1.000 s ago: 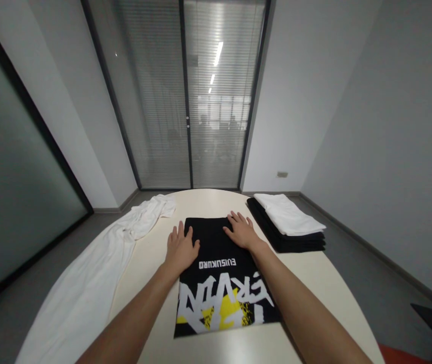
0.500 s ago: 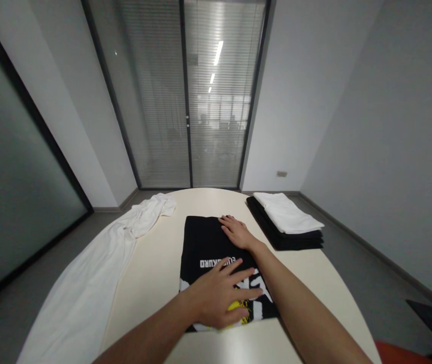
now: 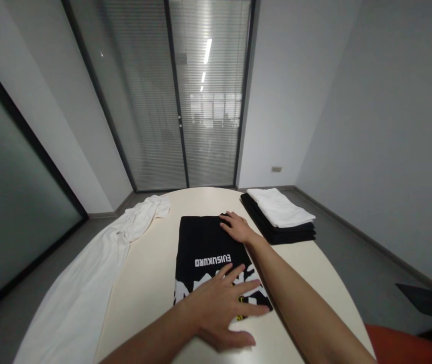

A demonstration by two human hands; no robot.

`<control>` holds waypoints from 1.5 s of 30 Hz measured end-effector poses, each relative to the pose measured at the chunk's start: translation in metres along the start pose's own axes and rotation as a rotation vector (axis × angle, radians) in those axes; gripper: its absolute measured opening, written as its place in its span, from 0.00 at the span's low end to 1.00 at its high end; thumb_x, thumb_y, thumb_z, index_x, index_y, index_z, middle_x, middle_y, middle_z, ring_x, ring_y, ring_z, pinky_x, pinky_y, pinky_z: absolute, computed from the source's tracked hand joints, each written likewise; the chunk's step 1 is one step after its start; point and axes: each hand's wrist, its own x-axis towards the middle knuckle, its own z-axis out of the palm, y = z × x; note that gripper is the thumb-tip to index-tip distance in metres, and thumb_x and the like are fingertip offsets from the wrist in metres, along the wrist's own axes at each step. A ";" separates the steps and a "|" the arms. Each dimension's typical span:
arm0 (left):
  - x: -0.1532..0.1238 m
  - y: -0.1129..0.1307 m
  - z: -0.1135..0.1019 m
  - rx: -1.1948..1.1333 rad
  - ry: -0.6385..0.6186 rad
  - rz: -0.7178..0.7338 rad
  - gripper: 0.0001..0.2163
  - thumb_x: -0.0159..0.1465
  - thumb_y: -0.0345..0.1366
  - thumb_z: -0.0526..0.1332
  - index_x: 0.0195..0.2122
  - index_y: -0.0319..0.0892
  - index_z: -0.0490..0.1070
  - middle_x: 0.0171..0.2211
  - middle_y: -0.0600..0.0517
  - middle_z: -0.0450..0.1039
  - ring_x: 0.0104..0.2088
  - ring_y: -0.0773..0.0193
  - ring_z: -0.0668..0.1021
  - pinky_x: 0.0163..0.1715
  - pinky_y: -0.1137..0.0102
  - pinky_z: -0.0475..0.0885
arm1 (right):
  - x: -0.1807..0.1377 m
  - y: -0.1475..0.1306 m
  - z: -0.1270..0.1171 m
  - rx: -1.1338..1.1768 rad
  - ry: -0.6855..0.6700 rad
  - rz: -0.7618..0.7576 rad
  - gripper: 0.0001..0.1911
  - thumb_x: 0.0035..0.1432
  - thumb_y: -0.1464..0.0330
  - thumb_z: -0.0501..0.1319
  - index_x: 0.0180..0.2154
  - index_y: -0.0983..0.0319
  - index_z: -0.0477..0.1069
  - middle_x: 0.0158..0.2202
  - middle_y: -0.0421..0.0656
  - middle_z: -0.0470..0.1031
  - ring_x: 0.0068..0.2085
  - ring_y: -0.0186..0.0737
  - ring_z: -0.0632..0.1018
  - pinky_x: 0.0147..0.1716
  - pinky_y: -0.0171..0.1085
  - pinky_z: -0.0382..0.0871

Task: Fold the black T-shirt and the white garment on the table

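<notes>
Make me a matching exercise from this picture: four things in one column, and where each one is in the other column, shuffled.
1 left hand
2 right hand
3 white cloth
4 stack

A loose along the table's left side
B flat on the black shirt's near end
C folded, right of the black shirt
D flat on the black shirt's far end

Pairs: 1-B, 2-D, 3-A, 4-C

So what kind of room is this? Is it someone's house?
Probably an office meeting room, not a house: tall glass doors with slatted blinds, a big pale round table, and bare grey walls. Folded shirts sit stacked on the table.
</notes>
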 end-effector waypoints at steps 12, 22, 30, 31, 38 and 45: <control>-0.027 -0.119 -0.006 0.230 0.604 -0.994 0.23 0.73 0.45 0.47 0.65 0.47 0.65 0.68 0.43 0.59 0.67 0.45 0.63 0.65 0.50 0.57 | 0.003 0.002 -0.006 0.204 0.079 -0.041 0.22 0.63 0.60 0.61 0.58 0.54 0.70 0.60 0.43 0.72 0.60 0.45 0.71 0.63 0.48 0.58; -0.042 -0.160 0.004 -0.164 0.869 -0.932 0.17 0.63 0.35 0.58 0.51 0.42 0.77 0.56 0.45 0.73 0.59 0.54 0.73 0.64 0.57 0.63 | 0.014 -0.003 -0.008 0.650 0.153 0.108 0.31 0.54 0.72 0.64 0.60 0.64 0.65 0.56 0.51 0.73 0.46 0.41 0.79 0.49 0.40 0.73; -0.039 -0.153 -0.014 -0.630 1.079 -0.875 0.19 0.57 0.33 0.62 0.51 0.41 0.75 0.52 0.45 0.77 0.45 0.57 0.82 0.45 0.64 0.77 | 0.012 -0.008 -0.021 0.398 0.130 0.140 0.26 0.53 0.73 0.66 0.55 0.63 0.73 0.49 0.48 0.79 0.49 0.45 0.79 0.54 0.40 0.70; -0.038 -0.150 -0.016 -0.715 1.102 -0.869 0.20 0.55 0.34 0.63 0.50 0.40 0.75 0.48 0.45 0.79 0.42 0.57 0.82 0.43 0.64 0.78 | 0.011 -0.009 -0.025 0.368 0.126 0.125 0.26 0.52 0.74 0.66 0.54 0.63 0.74 0.49 0.47 0.79 0.50 0.45 0.78 0.54 0.39 0.69; -0.037 -0.147 -0.032 -0.741 1.169 -0.892 0.13 0.48 0.37 0.71 0.33 0.40 0.74 0.32 0.50 0.79 0.38 0.57 0.81 0.42 0.64 0.76 | 0.002 -0.019 -0.052 0.233 0.056 0.101 0.17 0.51 0.76 0.64 0.44 0.62 0.79 0.42 0.44 0.82 0.44 0.42 0.80 0.44 0.34 0.71; -0.040 -0.147 -0.037 -0.761 1.201 -0.938 0.20 0.49 0.28 0.65 0.44 0.40 0.68 0.33 0.50 0.78 0.32 0.60 0.81 0.34 0.67 0.76 | -0.010 -0.032 -0.072 0.167 0.044 0.180 0.11 0.52 0.71 0.69 0.40 0.63 0.79 0.37 0.47 0.81 0.42 0.45 0.81 0.41 0.35 0.71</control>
